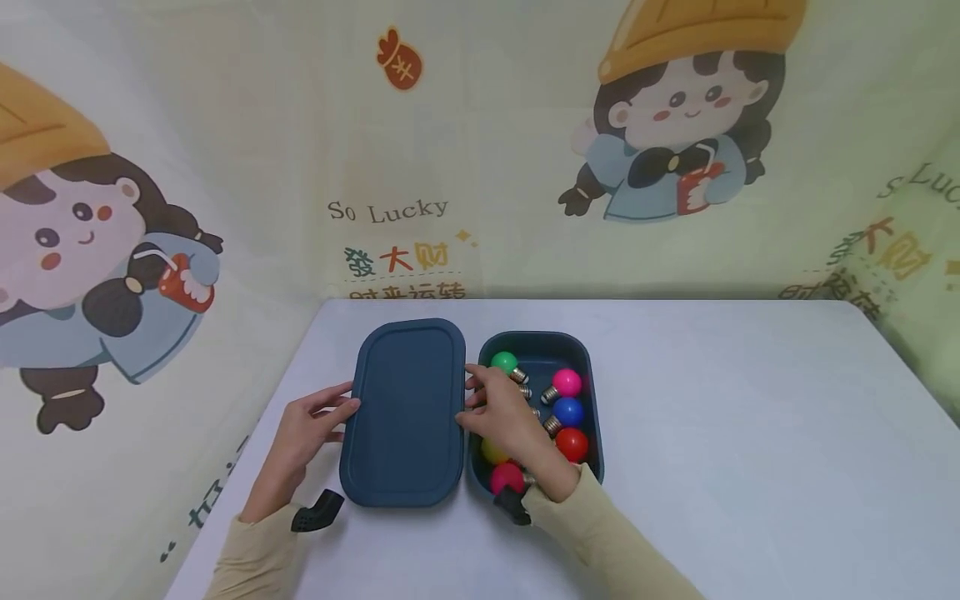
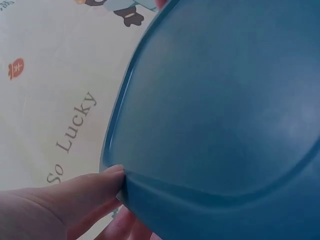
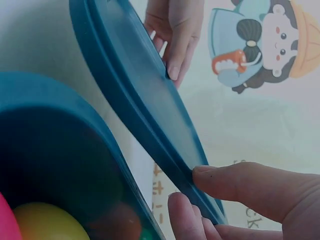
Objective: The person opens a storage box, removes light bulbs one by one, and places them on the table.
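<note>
A dark blue lid [image 1: 405,417], rectangular with rounded corners, is held by both hands at its long sides. My left hand [image 1: 302,429] pinches the left edge, thumb on top and fingers beneath, as the left wrist view also shows. On the opposite edge, my right hand [image 1: 510,412] pinches the lid between thumb and fingers. Right beside the lid stands a matching blue box [image 1: 592,367] with several coloured bulbs inside, among them a pink bulb [image 1: 567,382], a blue bulb [image 1: 567,412] and a green bulb [image 1: 505,362]. My right hand and wrist cover part of the box.
A white table [image 1: 720,417] carries the box and extends to the right of it. Behind it and to the left hangs a printed cloth [image 1: 510,167] with cartoon figures. Black wrist pieces [image 1: 318,511] sit at both sleeves.
</note>
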`<state>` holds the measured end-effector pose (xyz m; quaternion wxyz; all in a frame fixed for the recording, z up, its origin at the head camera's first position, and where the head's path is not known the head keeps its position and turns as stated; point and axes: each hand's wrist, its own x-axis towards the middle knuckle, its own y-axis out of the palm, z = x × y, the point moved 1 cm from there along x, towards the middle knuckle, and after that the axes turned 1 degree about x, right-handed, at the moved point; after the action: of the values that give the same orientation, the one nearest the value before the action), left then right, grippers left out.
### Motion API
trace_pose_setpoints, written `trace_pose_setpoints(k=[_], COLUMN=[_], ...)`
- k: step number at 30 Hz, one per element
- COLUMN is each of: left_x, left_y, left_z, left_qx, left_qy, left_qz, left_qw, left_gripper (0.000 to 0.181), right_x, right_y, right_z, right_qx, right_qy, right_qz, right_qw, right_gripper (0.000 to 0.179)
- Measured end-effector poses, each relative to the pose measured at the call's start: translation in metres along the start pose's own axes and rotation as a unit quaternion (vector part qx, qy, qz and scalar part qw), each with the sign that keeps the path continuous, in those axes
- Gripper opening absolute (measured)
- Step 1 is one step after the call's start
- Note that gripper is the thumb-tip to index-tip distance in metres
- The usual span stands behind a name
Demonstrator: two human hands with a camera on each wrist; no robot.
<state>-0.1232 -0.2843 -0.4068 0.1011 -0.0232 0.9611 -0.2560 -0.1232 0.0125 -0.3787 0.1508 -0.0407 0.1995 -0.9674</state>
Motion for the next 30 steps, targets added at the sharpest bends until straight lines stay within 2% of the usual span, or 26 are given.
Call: trace_pose_setpoints(k=[6, 10, 16, 21, 30], left_x=[0.004, 0.002, 0.000, 0.002, 0.008], left_y=[-0.001, -0.005, -0.011, -0.011, -0.011], left_z=[0.004, 0.009, 0.013, 0.017, 0.026], left_qx=[0.004, 0.013, 0.036, 0.054, 0.059], left_qy=[-0.014, -0.022, -0.015, -0.012, -0.022], left_qz=[0.001, 0.003, -0.005, -0.013, -0.022], left_qw=[0.9999, 0.9997, 0.9992, 0.9984, 0.9978], left_gripper=[0.060, 0.060, 0.056, 0.052, 0.050], right_x=[0.004, 0.005, 0.008, 0.012, 0.018], right_y=[0.007, 0.017, 0.030, 0.037, 0.047], right_z=[0.000, 0.002, 0.011, 0.013, 0.015], right_qx=[-0.006, -0.027, -0.077, -0.105, -0.153], right_qy=[0.013, 0.017, 0.025, 0.036, 0.004], right_qz=[0.004, 0.009, 0.012, 0.022, 0.040], right_qw=[0.9999, 0.9995, 0.9967, 0.9935, 0.9875], right_gripper=[0.066, 0.065, 0.068, 0.068, 0.057])
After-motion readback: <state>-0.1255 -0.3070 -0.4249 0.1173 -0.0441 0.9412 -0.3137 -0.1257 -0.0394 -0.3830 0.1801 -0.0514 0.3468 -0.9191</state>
